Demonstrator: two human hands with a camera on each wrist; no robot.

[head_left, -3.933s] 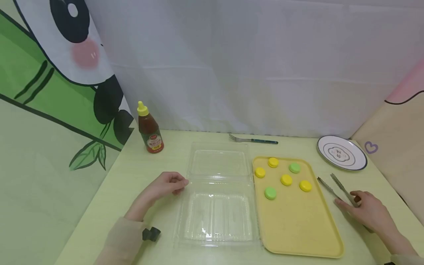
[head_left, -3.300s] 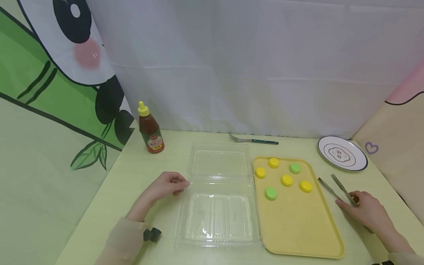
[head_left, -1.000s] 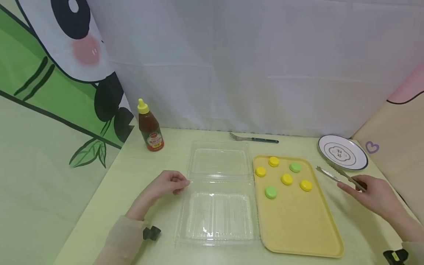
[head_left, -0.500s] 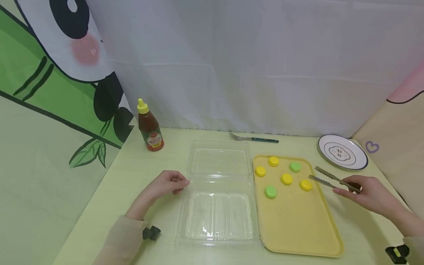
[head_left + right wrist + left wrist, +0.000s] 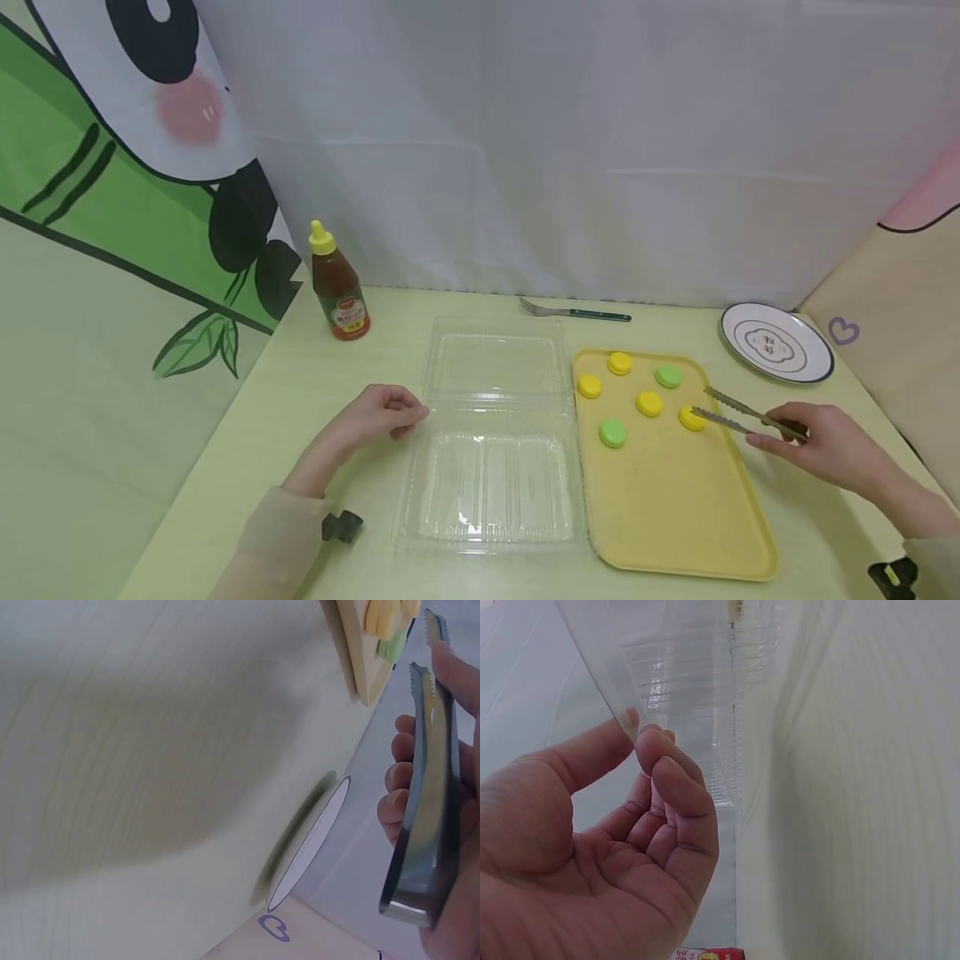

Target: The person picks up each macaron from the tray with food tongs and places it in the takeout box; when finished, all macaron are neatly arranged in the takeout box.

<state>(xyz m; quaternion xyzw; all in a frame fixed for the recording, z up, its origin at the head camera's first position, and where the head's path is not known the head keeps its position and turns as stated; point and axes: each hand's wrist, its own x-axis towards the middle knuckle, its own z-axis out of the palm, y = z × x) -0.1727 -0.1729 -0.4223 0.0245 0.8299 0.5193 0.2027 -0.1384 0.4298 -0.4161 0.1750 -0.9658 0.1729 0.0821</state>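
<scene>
My left hand point(image 5: 384, 414) pinches the left edge of a clear plastic clamshell box point(image 5: 491, 492) between thumb and fingertips; the left wrist view shows the thin rim in the pinch. The box lies unfolded, its lid point(image 5: 497, 367) toward the back. In my right hand point(image 5: 832, 442) I hold metal tongs point(image 5: 431, 802) with serrated tips spread apart. The tips hang over the right rim of a yellow tray point(image 5: 675, 525), one partly in front of a yellow macaron point(image 5: 688, 419). Several yellow macarons and two green ones, such as the green macaron point(image 5: 612, 433), lie on the tray.
A sauce bottle point(image 5: 340, 287) with a yellow cap stands at the back left. A fork point(image 5: 573, 312) with a dark handle lies along the back edge. At the back right is a white plate point(image 5: 776, 342), near the side wall. A white cloth point(image 5: 525, 150) hangs behind the table.
My right hand has lifted the tongs from the table beside the tray and carried them left over its right rim. The left hand stays at the box edge.
</scene>
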